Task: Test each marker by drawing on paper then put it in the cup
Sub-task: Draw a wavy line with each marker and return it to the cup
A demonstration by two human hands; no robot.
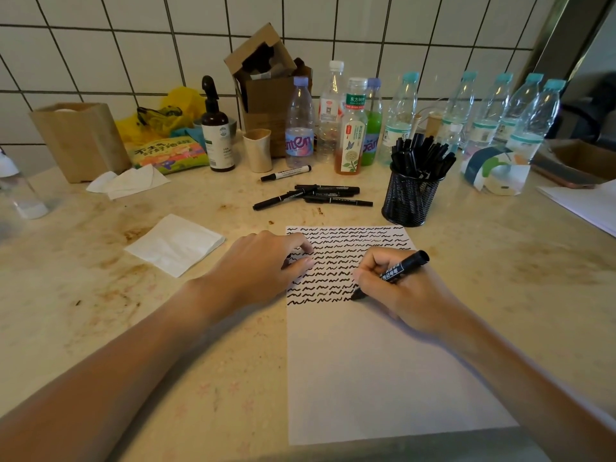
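— Two hands on the sheet?
— Yes. The right hand point(393, 288) grips a black marker point(395, 271), tip down on the paper point(383, 368), its long axis slanting from lower left up to the capped end at upper right.
— And the left hand point(266, 265)?
— Fingers relaxed, resting on the sheet's left edge over the squiggles.
— Room to write?
— The lower half is bare. The mesh cup point(411, 198) stands just past the top edge, with loose markers point(320, 195) to its left.
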